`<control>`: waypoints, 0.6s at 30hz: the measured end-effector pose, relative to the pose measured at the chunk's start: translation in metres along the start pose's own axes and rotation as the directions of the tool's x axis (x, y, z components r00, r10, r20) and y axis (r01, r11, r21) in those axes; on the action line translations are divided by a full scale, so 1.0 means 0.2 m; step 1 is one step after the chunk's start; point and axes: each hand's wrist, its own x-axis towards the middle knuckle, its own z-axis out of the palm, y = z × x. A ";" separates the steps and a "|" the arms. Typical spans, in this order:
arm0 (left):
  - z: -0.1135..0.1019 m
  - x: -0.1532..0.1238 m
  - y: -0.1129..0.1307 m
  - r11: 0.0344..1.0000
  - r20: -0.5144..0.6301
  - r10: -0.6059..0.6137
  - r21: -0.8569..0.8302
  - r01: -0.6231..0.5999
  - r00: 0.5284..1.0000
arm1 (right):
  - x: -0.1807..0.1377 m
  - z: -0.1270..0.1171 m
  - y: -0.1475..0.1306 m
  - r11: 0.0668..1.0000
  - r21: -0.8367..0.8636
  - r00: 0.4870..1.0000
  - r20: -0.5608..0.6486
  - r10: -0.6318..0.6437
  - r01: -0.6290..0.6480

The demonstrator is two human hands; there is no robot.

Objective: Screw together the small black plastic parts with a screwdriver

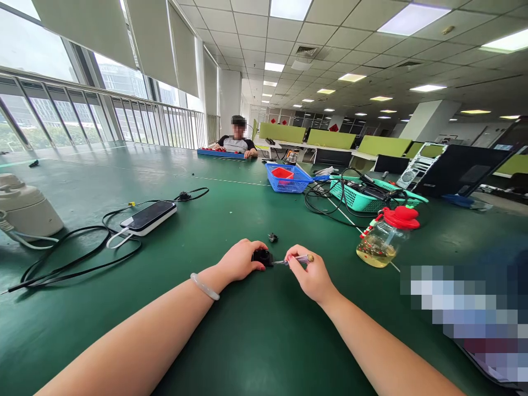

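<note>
My left hand (242,260) is closed around a small black part (263,257), pressing it to the green tabletop (231,330); what kind of part it is I cannot make out. In my right hand (310,273) is a screwdriver (304,258) with a clear handle, held between thumb and fingers and lying nearly level. Its metal shaft points left, and the tip meets the right side of the black part. Just beyond, a small dark metal piece (273,237) lies loose on the table.
Leftward lie a black-and-white device (150,217) and black cables (61,256). Beyond are a blue basket (289,184) and a green basket (355,201) with cables. A red-lidded bottle (377,253) stands right. Across the table sits a person (238,142) behind a blue tray (220,154).
</note>
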 end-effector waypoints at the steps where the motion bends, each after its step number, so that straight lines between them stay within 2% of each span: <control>1: 0.00 0.00 0.00 1.000 0.000 0.004 0.005 -0.004 1.000 | 0.00 0.00 0.00 1.000 -0.020 1.000 -0.001 -0.007 0.007; 6: 0.01 0.00 -0.01 0.999 0.001 0.026 0.033 -0.026 1.000 | -0.02 0.01 -0.02 0.988 -0.075 0.991 -0.006 -0.137 0.136; 12: 0.01 0.01 -0.02 0.997 -0.008 0.066 0.029 -0.066 0.998 | -0.02 0.06 -0.06 0.965 -0.139 0.973 0.101 -0.209 0.222; 15: 0.01 0.00 -0.01 0.998 -0.023 0.059 0.030 -0.059 0.998 | -0.03 0.05 -0.07 0.952 -0.124 0.960 0.059 -0.275 0.281; 18: 0.01 -0.01 -0.02 0.999 -0.031 0.037 0.015 -0.036 0.999 | -0.02 0.03 -0.07 0.948 -0.108 0.951 -0.044 -0.307 0.300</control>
